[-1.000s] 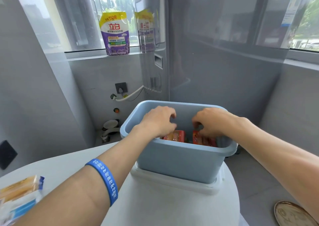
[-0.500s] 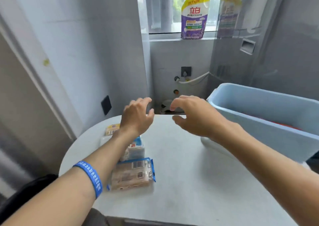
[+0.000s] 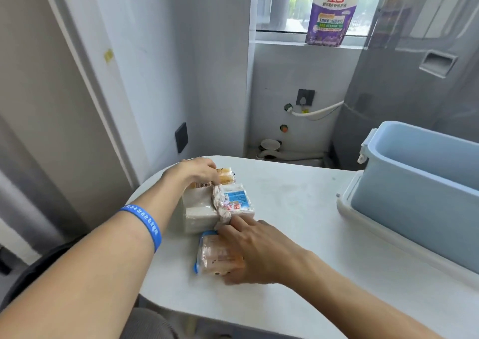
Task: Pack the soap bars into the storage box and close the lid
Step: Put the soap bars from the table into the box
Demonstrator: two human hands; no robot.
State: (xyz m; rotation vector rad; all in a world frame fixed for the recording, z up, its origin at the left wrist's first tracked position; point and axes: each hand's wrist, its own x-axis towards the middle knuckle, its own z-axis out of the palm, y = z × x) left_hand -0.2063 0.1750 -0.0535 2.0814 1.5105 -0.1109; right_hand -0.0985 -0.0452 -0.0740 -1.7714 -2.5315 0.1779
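Three wrapped soap packs lie at the left of the white table (image 3: 298, 235). A white soap pack (image 3: 204, 210) with a blue label sits in the middle, a yellow soap pack (image 3: 226, 176) behind it, and an orange soap pack (image 3: 213, 257) with blue edges in front. My left hand (image 3: 195, 171) curls over the far end of the white pack. My right hand (image 3: 259, 250) spans the orange pack, fingers at its far edge, thumb at its near edge. The light blue storage box (image 3: 414, 204) stands open at the right, on its white lid (image 3: 346, 210).
A purple detergent pouch (image 3: 330, 12) stands on the window sill. A grey appliance (image 3: 404, 85) rises behind the box. Pipes and a drain fitting (image 3: 270, 148) sit on the floor beyond the table's far edge. A wall runs close along the left.
Both hands left the box and swung left to the soap packs. They hovered above the table half a second ago; now each is down on a pack.
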